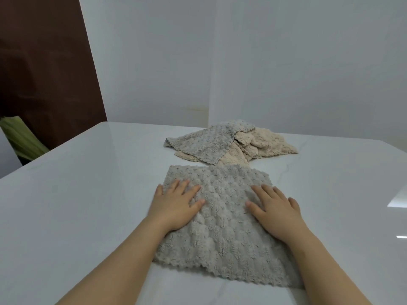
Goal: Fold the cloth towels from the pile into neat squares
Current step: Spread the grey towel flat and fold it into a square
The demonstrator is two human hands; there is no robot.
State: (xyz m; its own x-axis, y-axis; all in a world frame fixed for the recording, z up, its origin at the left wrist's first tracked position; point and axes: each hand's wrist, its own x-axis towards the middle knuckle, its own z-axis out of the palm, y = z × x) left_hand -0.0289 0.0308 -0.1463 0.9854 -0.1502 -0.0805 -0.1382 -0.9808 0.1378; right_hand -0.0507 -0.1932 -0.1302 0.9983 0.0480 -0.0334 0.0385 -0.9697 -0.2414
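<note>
A grey fluffy towel [222, 219] with a scalloped edge lies spread flat on the white table [88, 194] in front of me. My left hand [176, 203] rests palm down on its left part, fingers straight. My right hand [275, 210] lies flat on its right part, fingers straight too. Behind the towel sits the pile of towels [231, 142], grey ones on the left and beige ones on the right, loosely overlapped.
The glossy table runs wide to both sides of the towel. A white wall [286, 62] stands just behind the pile. At far left are a dark brown panel [44, 73] and something green [22, 137] below the table edge.
</note>
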